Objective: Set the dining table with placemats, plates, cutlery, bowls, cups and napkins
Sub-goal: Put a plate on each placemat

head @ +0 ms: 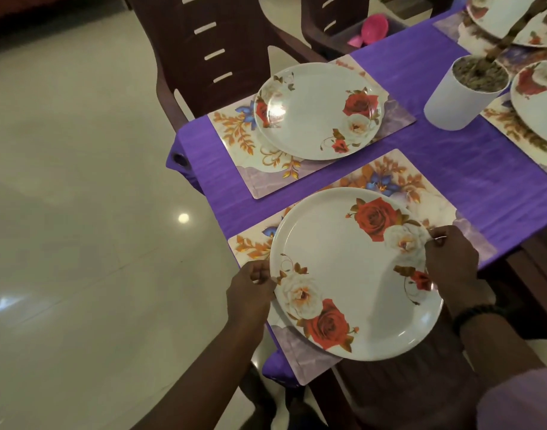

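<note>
A white plate with red and white roses [353, 271] lies over the near floral placemat [427, 193] on the purple tablecloth [470, 156]. My left hand [250, 290] grips the plate's left rim. On the right rim, my right hand [452, 259] pinches the plate's edge. A second rose plate [315, 110] rests on the far placemat [235, 131], with no hand near it.
A white pot with a plant [461, 94] stands right of the far plate. More rose plates [536, 97] on placemats sit at the right edge. Dark brown chairs [210, 48] stand behind the table. A pink object [371, 26] lies on a chair seat.
</note>
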